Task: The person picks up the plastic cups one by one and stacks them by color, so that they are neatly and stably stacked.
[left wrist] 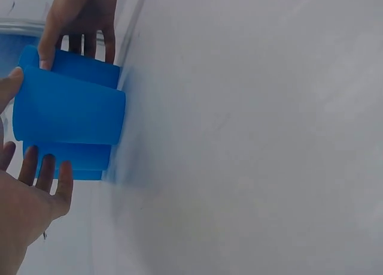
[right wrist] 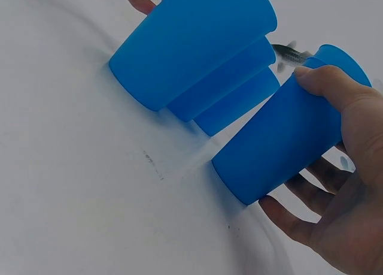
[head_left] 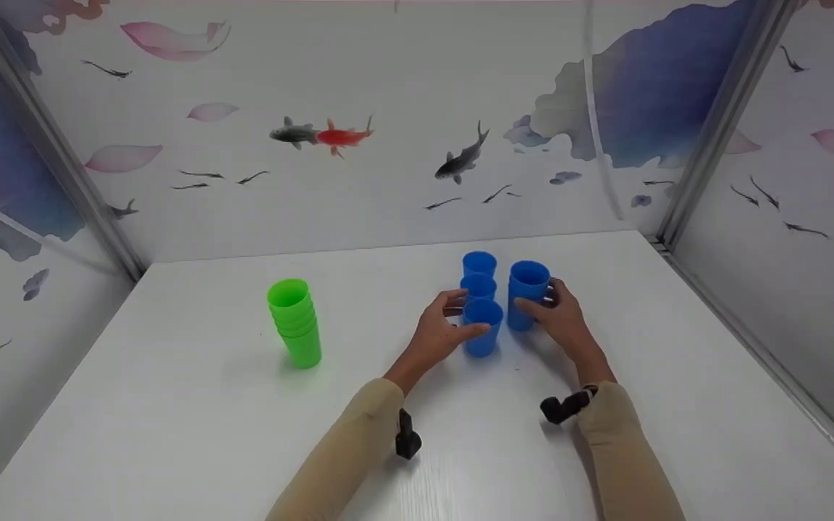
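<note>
Three blue cups stand upright in a row, the nearest blue cup point(head_left: 481, 333) at the front. My left hand point(head_left: 442, 329) is at the row's left side, its thumb at the nearest cup's rim. The fingers point(left wrist: 46, 173) of that hand are spread beside the cups behind. To the right of the row, my right hand point(head_left: 565, 318) holds another blue cup point(right wrist: 281, 131), thumb near its rim and fingers curled around the far side. A second blue rim point(right wrist: 350, 62) shows at the top of this cup; I cannot tell whether they are nested.
A stack of several nested green cups point(head_left: 305, 344) stands to the left on the white table point(head_left: 171, 405). Panels painted with fish and petals point(head_left: 388, 195) close off the back and both sides. Each wrist carries a small black camera point(head_left: 562, 409).
</note>
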`<act>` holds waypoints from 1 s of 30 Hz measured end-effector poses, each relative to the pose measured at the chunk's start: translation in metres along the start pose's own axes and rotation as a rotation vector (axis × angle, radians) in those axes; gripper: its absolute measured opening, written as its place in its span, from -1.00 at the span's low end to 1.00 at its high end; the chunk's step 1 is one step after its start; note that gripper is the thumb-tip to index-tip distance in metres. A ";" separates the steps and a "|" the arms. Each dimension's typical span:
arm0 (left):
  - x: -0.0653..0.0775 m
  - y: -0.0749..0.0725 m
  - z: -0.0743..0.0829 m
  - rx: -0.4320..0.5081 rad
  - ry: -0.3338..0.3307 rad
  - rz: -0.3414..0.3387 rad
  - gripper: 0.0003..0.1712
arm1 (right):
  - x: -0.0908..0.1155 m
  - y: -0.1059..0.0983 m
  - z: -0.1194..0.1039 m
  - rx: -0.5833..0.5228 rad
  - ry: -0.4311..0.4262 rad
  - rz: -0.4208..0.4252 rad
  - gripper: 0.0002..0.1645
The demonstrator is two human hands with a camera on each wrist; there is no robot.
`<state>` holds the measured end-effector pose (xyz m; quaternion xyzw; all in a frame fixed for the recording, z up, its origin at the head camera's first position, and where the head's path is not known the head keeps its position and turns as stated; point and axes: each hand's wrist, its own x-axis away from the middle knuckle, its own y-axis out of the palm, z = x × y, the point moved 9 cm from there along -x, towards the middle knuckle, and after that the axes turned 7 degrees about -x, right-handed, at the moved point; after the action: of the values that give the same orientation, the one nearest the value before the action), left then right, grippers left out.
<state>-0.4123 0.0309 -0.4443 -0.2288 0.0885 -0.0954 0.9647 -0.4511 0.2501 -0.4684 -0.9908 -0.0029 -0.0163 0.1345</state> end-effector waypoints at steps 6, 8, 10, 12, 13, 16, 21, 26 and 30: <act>0.001 0.004 -0.003 -0.001 -0.013 -0.014 -0.11 | 0.000 0.000 0.000 -0.008 -0.005 0.001 0.22; 0.002 0.006 -0.004 0.007 -0.021 -0.019 -0.10 | 0.000 0.001 0.001 -0.007 -0.001 -0.004 0.22; 0.002 0.008 -0.004 0.015 -0.029 -0.022 -0.10 | 0.000 0.001 0.002 -0.007 0.002 -0.008 0.22; 0.002 0.010 -0.004 0.017 -0.038 -0.021 -0.09 | 0.000 0.001 0.002 -0.012 0.001 -0.007 0.21; 0.002 0.010 -0.004 0.020 -0.042 -0.021 -0.09 | 0.000 0.001 0.002 -0.013 -0.001 -0.007 0.21; 0.002 0.012 -0.005 0.017 -0.052 -0.015 -0.08 | 0.000 0.001 0.001 -0.018 -0.007 -0.009 0.22; 0.002 0.015 -0.007 0.011 -0.065 -0.004 -0.10 | 0.001 0.001 0.000 -0.019 -0.006 -0.010 0.24; 0.000 0.015 -0.007 0.000 -0.062 0.003 -0.14 | 0.001 0.002 0.000 -0.014 -0.003 -0.006 0.21; -0.002 0.013 -0.004 -0.016 -0.064 0.008 -0.14 | 0.000 0.002 0.001 -0.002 0.006 0.004 0.19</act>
<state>-0.4127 0.0413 -0.4536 -0.2391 0.0594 -0.0837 0.9655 -0.4507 0.2489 -0.4699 -0.9909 -0.0004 -0.0189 0.1336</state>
